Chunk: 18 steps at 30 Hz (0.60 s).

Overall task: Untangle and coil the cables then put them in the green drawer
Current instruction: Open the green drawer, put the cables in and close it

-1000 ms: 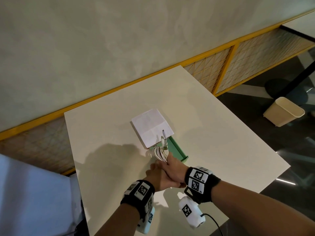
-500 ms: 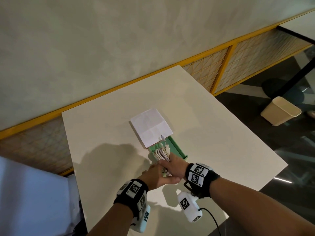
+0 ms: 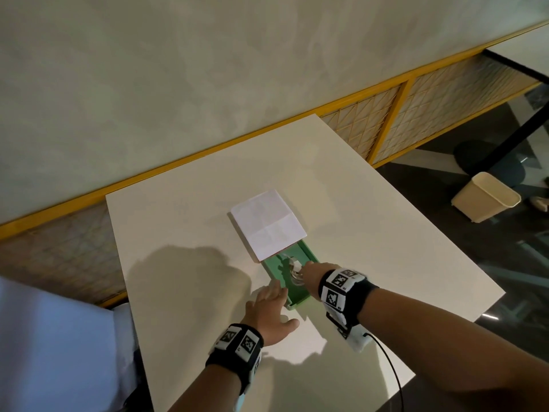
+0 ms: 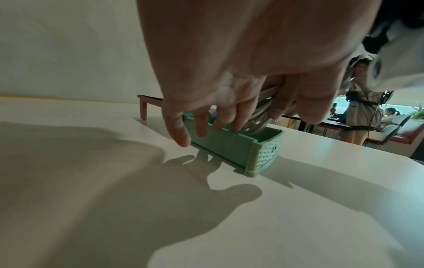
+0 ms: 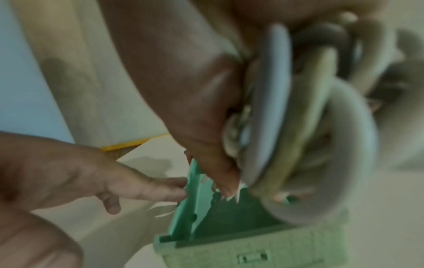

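Observation:
The green drawer (image 3: 309,252) is pulled out toward me from under a white flat-topped unit (image 3: 267,223) on the table. My right hand (image 3: 309,270) grips a coiled bundle of white cables (image 3: 294,267) and holds it down inside the drawer. In the right wrist view the cable coil (image 5: 298,127) hangs just above the drawer floor (image 5: 229,217). My left hand (image 3: 271,295) is open, its straight fingers resting against the drawer's left wall (image 4: 220,143). In the left wrist view the coil (image 4: 261,116) shows behind the left hand's fingertips (image 4: 181,134).
The white table (image 3: 184,292) ends close in front of me and to the right. A grey wall with a yellow rail (image 3: 208,150) runs behind it. A cream waste bin (image 3: 487,196) stands on the dark floor at the right.
My right hand has carried the cable coil forward and down into the drawer. My left hand has let go of the bundle and moved to the drawer's left wall.

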Each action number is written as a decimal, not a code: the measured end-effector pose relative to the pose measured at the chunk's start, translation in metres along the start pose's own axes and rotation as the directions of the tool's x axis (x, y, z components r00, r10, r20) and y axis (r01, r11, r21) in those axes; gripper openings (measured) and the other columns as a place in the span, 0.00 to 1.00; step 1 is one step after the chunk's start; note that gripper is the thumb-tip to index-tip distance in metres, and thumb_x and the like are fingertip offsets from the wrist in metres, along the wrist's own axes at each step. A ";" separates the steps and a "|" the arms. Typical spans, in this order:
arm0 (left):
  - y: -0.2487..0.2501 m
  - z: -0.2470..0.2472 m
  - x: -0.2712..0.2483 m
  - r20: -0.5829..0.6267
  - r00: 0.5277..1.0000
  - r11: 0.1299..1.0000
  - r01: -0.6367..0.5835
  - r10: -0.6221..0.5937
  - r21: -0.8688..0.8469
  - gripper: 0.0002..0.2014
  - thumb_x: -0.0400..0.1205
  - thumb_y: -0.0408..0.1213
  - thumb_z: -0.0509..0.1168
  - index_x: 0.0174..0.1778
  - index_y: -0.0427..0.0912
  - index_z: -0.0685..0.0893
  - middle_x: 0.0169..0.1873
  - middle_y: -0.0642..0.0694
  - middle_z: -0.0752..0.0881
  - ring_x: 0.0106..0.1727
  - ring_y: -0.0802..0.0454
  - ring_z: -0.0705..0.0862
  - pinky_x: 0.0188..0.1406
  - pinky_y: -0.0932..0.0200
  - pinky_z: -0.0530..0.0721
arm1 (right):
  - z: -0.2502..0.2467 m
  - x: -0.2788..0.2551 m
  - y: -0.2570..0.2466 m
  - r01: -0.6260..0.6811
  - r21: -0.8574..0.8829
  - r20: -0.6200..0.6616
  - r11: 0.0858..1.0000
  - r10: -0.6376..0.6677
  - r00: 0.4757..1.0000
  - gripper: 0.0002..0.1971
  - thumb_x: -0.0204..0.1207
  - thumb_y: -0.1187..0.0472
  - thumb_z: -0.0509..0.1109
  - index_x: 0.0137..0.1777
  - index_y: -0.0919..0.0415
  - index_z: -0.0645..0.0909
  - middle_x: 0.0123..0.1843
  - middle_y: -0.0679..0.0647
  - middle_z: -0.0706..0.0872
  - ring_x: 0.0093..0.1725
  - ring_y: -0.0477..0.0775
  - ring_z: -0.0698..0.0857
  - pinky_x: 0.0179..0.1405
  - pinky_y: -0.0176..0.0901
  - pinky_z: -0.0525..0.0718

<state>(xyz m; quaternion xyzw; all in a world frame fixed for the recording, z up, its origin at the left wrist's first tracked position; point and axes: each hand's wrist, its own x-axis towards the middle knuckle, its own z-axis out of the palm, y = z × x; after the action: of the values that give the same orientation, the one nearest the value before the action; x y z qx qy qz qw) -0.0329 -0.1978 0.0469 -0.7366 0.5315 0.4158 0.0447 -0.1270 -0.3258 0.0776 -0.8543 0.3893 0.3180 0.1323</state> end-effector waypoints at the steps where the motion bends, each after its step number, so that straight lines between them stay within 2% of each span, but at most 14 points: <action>1: -0.001 0.001 0.001 0.000 1.000 1.000 -0.003 0.003 0.014 0.39 0.80 0.60 0.56 0.85 0.51 0.48 0.85 0.51 0.39 0.86 0.44 0.42 0.82 0.37 0.51 | -0.003 0.002 -0.003 -0.010 -0.006 -0.025 1.000 0.009 1.000 0.14 0.80 0.63 0.61 0.63 0.66 0.72 0.60 0.58 0.84 0.58 0.63 0.85 0.49 0.50 0.82; 8: -0.002 0.000 0.002 -0.040 0.999 0.999 -0.022 0.024 0.048 0.35 0.82 0.56 0.56 0.84 0.51 0.54 0.85 0.52 0.42 0.86 0.45 0.43 0.82 0.38 0.52 | 0.002 0.020 -0.017 -0.053 -0.101 -0.089 0.993 0.044 0.995 0.13 0.81 0.63 0.59 0.64 0.63 0.71 0.62 0.56 0.81 0.59 0.59 0.84 0.57 0.51 0.80; 13: 0.003 0.000 0.003 -0.038 0.999 0.998 -0.022 0.024 0.060 0.34 0.83 0.53 0.57 0.84 0.48 0.54 0.86 0.49 0.43 0.86 0.46 0.45 0.82 0.39 0.55 | 0.026 0.030 -0.024 -0.131 -0.168 -0.161 0.977 0.104 0.981 0.21 0.82 0.60 0.54 0.70 0.72 0.62 0.65 0.62 0.81 0.61 0.62 0.83 0.60 0.58 0.77; 18: 0.002 0.000 0.009 -0.067 0.997 0.996 -0.038 0.043 0.079 0.31 0.82 0.52 0.59 0.81 0.48 0.61 0.85 0.48 0.49 0.85 0.46 0.50 0.80 0.40 0.61 | 0.033 0.042 -0.027 -0.188 -0.067 -0.197 0.980 0.172 0.965 0.22 0.82 0.60 0.54 0.71 0.73 0.60 0.64 0.66 0.81 0.59 0.65 0.83 0.57 0.62 0.77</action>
<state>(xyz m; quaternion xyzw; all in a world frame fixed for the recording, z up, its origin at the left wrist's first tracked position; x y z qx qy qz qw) -0.0336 -0.2054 0.0422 -0.7374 0.5632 0.3700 0.0465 -0.1000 -0.3167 0.0249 -0.8467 0.4622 0.2621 0.0286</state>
